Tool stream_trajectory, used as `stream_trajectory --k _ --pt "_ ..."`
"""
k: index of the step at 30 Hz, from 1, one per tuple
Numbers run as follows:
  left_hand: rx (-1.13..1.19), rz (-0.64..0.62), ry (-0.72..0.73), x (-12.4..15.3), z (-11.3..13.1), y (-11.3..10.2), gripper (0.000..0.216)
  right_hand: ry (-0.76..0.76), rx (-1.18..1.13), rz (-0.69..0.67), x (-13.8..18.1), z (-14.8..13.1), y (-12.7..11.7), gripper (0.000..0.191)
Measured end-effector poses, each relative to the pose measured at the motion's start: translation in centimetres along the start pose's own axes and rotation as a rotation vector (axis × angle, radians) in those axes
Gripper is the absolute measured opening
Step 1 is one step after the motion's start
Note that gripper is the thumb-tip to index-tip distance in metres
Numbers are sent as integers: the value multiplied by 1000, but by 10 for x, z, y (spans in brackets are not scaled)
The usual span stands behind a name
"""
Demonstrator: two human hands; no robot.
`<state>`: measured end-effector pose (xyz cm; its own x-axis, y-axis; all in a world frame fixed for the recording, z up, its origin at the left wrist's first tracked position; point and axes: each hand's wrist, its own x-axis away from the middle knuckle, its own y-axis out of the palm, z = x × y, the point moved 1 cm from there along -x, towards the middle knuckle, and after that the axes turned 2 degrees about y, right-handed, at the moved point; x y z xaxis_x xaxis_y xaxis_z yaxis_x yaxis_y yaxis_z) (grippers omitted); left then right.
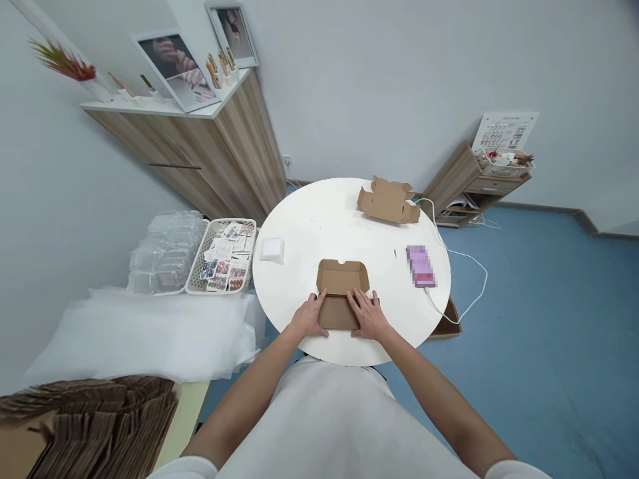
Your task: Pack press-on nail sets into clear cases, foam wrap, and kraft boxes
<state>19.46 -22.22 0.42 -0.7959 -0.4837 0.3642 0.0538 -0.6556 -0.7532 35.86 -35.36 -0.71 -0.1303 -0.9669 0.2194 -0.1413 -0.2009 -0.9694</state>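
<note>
A small brown cardboard box point(340, 287) lies at the near edge of the round white table point(319, 226), its lid flap standing open toward the far side. My left hand point(310, 317) presses on the box's left side with fingers bent over the wall. My right hand point(368, 313) lies on the right side, fingers spread over the edge. Both hands grip the box between them.
A second, unfolded cardboard box point(388, 200) sits at the table's far side. A purple phone point(421, 265) with a white cable lies at the right, a small white pad point(272, 250) at the left. A basket of small packets point(225, 259), plastic trays, white foam sheets and stacked flat cartons point(100, 426) stand to the left.
</note>
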Motion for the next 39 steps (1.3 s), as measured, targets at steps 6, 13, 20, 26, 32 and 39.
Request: stream_trajectory --k 6,13,20,26,32,39 --pt "-29 -7 9 -8 0 1 119 281 -184 188 27 16 2 98" --pt "-17 -9 -29 -9 5 2 119 687 -922 209 42 30 28 64" --pt "17 33 -60 -10 10 10 119 553 -869 223 24 12 1 48" --pt "24 27 -72 -11 14 13 119 691 -746 168 15 16 3 34" --pt "209 101 -8 3 9 19 106 695 -643 124 6 24 10 11" --pt "396 225 -158 8 -2 38 52 703 -650 130 5 21 12 11"
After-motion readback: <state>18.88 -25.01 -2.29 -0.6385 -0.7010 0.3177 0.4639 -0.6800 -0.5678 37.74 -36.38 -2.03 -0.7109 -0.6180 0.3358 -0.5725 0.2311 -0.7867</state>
